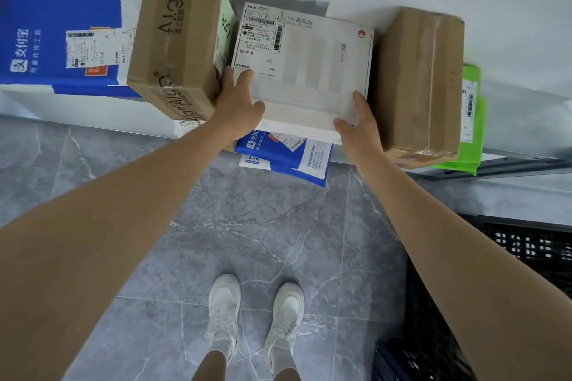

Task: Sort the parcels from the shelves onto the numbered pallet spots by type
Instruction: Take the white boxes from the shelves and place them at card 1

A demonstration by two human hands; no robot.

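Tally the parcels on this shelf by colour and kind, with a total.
2 brown cardboard boxes: Align box, taped box
1 white box
2 blue-and-white mailers: left mailer, mailer under the white box
1 green mailer
Total: 6

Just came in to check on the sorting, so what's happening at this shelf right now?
A person stands at the shelf and grips the white box with both hands: the left hand at its near left corner, the right hand at its near right corner. The box lies on a blue and white mailer, between the Align carton and a plain brown carton. It has not yet left the shelf for a pallet spot.
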